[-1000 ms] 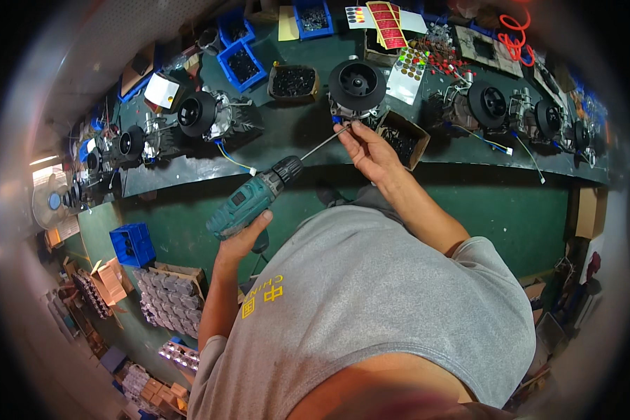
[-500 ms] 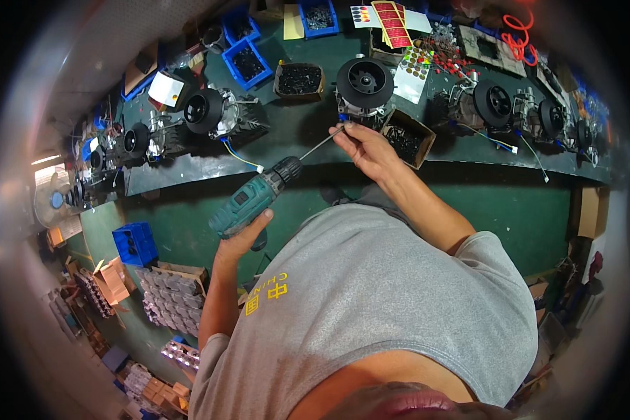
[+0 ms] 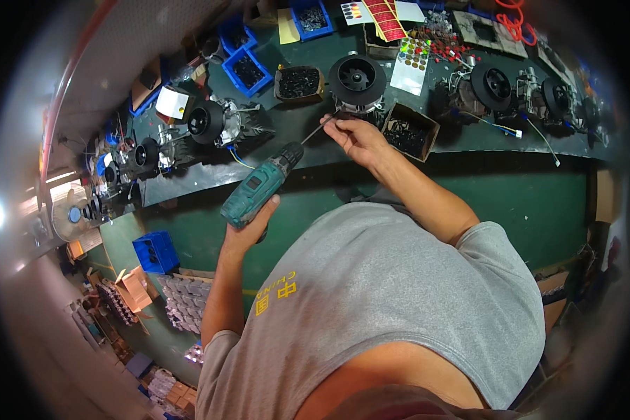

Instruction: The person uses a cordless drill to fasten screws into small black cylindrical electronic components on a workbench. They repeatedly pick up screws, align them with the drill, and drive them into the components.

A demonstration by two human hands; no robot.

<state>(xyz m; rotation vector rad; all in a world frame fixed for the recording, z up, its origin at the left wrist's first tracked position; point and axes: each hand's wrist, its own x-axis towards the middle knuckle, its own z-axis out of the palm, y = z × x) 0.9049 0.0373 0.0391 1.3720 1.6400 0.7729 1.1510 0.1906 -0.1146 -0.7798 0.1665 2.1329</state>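
My left hand (image 3: 250, 229) is wrapped round the grip of a teal cordless drill (image 3: 254, 192). Its long thin bit (image 3: 315, 133) points up and right toward the workbench. At the bit's tip, the thumb and forefinger of my right hand (image 3: 362, 142) are pinched together; anything between them is too small to make out. Just beyond these fingertips stands a metal blower unit with a round black fan wheel (image 3: 357, 79) on top. An open carton of small dark parts (image 3: 408, 133) sits right of it, close to my right wrist.
More blower units with black fan wheels (image 3: 206, 122) (image 3: 492, 87) line the bench on both sides, their wires hanging near the front edge. Behind are blue bins (image 3: 248, 71), a carton of black parts (image 3: 299, 83) and sticker sheets (image 3: 411, 66). A blue crate (image 3: 155, 252) stands on the floor at left.
The view has shifted slightly. The drill has moved up and a little right, and my right fingertips have moved left along the blower unit's front. Both hands keep their grip.
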